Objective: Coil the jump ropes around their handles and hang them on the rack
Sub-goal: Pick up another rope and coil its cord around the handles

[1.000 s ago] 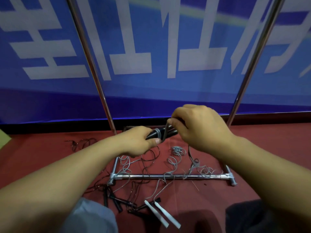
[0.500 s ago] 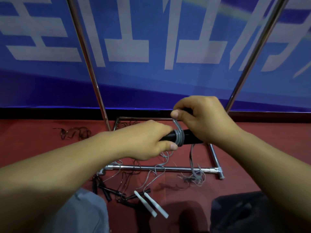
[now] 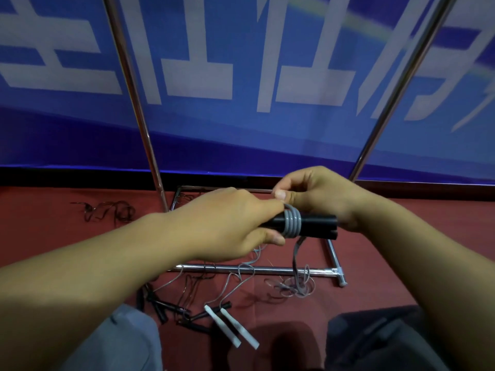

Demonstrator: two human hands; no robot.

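From the head camera, looking down: a dark red floor (image 3: 401, 236) runs back to a black strip at the foot of a blue banner (image 3: 241, 135) printed with large white characters. Two shiny poles of the rack (image 3: 134, 103) rise at a slant in front of that banner, and the rack's base bar (image 3: 267, 269) lies across the floor, with a side bar running back from its right end. Loose rope is scattered all over: a dark tangle (image 3: 107, 211) off to the left, thin dark and pale strands crossing the base bar, black handles (image 3: 160, 311) lying near the person's left knee, and a pair of white handles (image 3: 233, 328) side by side just in front of the knees (image 3: 120, 344).

Now the hands, up above all that. The left hand (image 3: 227, 226) is curled round the left end of a pair of black handles (image 3: 318, 226) held together and lying level, thumb underneath. Grey rope (image 3: 292, 223) sits wound in several tight turns round the middle of the pair, right against the left hand's fingertips. The right hand (image 3: 321, 199) is behind and above the bundle's right half, its thumb and curled fingers pinching the rope just above the coil. The free tail of rope (image 3: 296, 253) drops from the coil's underside to a loose heap of loops on the floor by the base bar's right end.
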